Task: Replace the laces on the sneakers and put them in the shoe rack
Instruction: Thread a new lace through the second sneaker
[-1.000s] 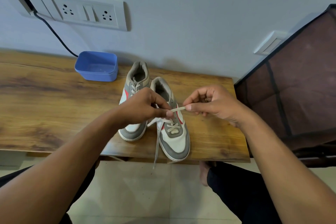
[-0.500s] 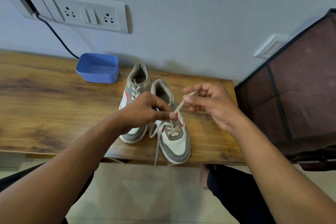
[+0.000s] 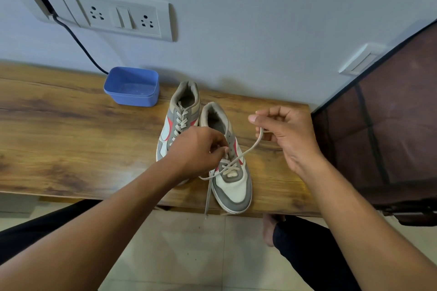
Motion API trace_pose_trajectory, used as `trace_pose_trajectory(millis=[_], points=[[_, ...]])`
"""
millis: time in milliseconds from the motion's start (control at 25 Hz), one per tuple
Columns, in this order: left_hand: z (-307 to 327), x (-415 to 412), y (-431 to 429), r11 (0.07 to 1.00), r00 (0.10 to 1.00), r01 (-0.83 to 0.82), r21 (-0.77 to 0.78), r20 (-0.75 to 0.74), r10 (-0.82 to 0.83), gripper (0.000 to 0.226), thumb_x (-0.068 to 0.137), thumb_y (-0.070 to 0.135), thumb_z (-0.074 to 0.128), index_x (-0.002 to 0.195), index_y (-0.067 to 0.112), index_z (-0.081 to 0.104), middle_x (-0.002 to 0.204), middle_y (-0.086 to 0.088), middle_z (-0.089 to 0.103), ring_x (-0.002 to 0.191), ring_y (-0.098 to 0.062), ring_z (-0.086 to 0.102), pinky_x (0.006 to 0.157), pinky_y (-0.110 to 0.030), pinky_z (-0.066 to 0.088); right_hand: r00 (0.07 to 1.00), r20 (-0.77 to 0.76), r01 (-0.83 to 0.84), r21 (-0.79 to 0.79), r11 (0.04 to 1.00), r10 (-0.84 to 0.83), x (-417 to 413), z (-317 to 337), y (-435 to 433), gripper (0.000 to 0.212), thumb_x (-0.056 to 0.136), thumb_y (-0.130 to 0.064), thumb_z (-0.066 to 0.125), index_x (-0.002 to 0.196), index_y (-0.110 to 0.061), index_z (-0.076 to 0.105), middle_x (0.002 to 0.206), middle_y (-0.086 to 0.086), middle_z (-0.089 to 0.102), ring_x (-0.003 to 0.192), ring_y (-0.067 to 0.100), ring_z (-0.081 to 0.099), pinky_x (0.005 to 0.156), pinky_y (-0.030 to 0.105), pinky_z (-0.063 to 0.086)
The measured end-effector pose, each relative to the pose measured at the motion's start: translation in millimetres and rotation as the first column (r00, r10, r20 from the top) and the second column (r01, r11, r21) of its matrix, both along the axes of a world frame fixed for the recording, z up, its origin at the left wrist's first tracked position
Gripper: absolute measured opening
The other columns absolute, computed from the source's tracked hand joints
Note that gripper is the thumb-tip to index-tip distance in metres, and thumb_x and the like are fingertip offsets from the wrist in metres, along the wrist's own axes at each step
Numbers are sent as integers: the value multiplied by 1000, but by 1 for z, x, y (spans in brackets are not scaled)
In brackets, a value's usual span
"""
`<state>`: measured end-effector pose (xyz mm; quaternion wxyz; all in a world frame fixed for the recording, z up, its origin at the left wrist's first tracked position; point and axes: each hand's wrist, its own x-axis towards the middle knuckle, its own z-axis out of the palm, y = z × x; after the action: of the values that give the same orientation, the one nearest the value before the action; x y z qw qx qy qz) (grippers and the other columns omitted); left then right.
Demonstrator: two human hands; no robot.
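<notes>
The lace (image 3: 246, 152) you are threading runs from the lower eyelets of the nearer sneaker (image 3: 233, 186) up and to the right, in a slack curve, into your right hand (image 3: 288, 134). Its other end hangs off the sneaker's left side and drops past the front edge of the table (image 3: 71, 137). Only the lowest rows of this sneaker are laced; the eyelets higher up, towards the collar, are bare.

Your right hand holds the lace end raised above the table, to the right of the sneaker: the thumb and curled fingers pinch it, while the index finger points out to the left. Your left hand (image 3: 198, 151) is over the middle of the sneaker, fingers curled down tight, with the fingertips bunched on the lace at the eyelet row. It also hides the toe of the far sneaker (image 3: 182, 111).

That far sneaker is fully laced and stands just beside the nearer one, on its left and a little farther back. Both point their toes towards you, near the right end of the wooden table.

Behind the far sneaker and to its left sits an open blue tub (image 3: 132, 86), close to the wall (image 3: 260, 19). A black cable (image 3: 80, 45) comes down to it from the socket panel (image 3: 118, 16). The shoe rack (image 3: 390, 137), covered in dark brown fabric, stands right of the table. Below the table edge, one bare foot (image 3: 268, 229) rests on the tiled floor (image 3: 189, 255).
</notes>
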<state>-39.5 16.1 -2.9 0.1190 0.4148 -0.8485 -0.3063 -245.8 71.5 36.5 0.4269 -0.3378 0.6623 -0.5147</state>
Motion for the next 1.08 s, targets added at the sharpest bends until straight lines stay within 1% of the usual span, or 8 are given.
trace_pose_trajectory(millis=[160, 320, 480, 560, 640, 720, 840, 1080], points=[[0, -14, 9, 964, 992, -5, -265, 122, 39, 20, 94, 37, 58, 102, 29, 75, 91, 6, 68, 79, -17, 64, 61, -27, 40, 886, -457, -79, 22, 997, 80, -7, -3, 9, 16, 78, -15, 92, 87, -21, 80, 77, -3, 77, 69, 12, 75, 70, 38, 65], [8, -25, 14, 928, 955, 44, -369, 290, 70, 22, 95, 34, 53, 81, 20, 64, 78, 2, 57, 65, -22, 55, 56, -30, 40, 858, -500, -135, -6, 991, 114, -6, -6, 15, 12, 86, -11, 86, 94, -19, 82, 77, -5, 78, 70, 8, 77, 72, 41, 66], [16, -34, 18, 913, 904, 104, -394, 420, 78, 25, 93, 31, 55, 71, 20, 51, 71, 1, 53, 59, -21, 50, 53, -30, 35, 811, -562, -164, 49, 985, 163, -13, -12, 16, 8, 92, -8, 79, 91, -16, 79, 76, -6, 76, 67, 4, 75, 68, 32, 64], [14, -37, 17, 929, 895, 82, -360, 436, 91, 23, 93, 31, 57, 73, 20, 54, 71, 1, 56, 62, -21, 54, 55, -30, 40, 798, -565, -174, 116, 978, 209, -15, -20, 16, 10, 92, -11, 79, 88, -20, 77, 77, -9, 75, 69, 2, 72, 67, 24, 60], [9, -36, 12, 959, 924, -22, -281, 362, 127, 18, 93, 31, 61, 81, 19, 69, 71, 3, 61, 64, -18, 59, 58, -30, 50, 787, -547, -208, 202, 957, 286, -9, -30, 18, 8, 89, -17, 83, 87, -24, 79, 79, -11, 74, 71, 0, 67, 65, 18, 53], [3, -32, 3, 982, 961, -171, -77, 205, 184, 12, 89, 28, 68, 89, 25, 79, 73, 9, 70, 66, -11, 65, 62, -33, 59, 783, -522, -244, 244, 939, 338, 0, -41, 22, 6, 86, -20, 86, 86, -24, 81, 78, -11, 75, 70, -2, 66, 63, 14, 49], [0, -27, -1, 931, 963, -265, 250, 32, 266, 14, 81, 15, 79, 81, 29, 80, 73, 13, 73, 69, -3, 69, 66, -30, 61, 784, -530, -231, 231, 945, 321, 10, -47, 26, 7, 84, -18, 88, 83, -21, 81, 72, -10, 74, 66, -3, 66, 58, 10, 48], [-6, -31, 4, 907, 957, -281, 314, 28, 287, 15, 83, 11, 76, 84, 25, 81, 75, 11, 73, 65, -6, 69, 53, -19, 52, 779, -536, -185, 297, 937, 324, 10, -47, 24, 12, 84, -18, 88, 78, -23, 78, 71, -11, 74, 62, -5, 65, 54, 10, 46]])
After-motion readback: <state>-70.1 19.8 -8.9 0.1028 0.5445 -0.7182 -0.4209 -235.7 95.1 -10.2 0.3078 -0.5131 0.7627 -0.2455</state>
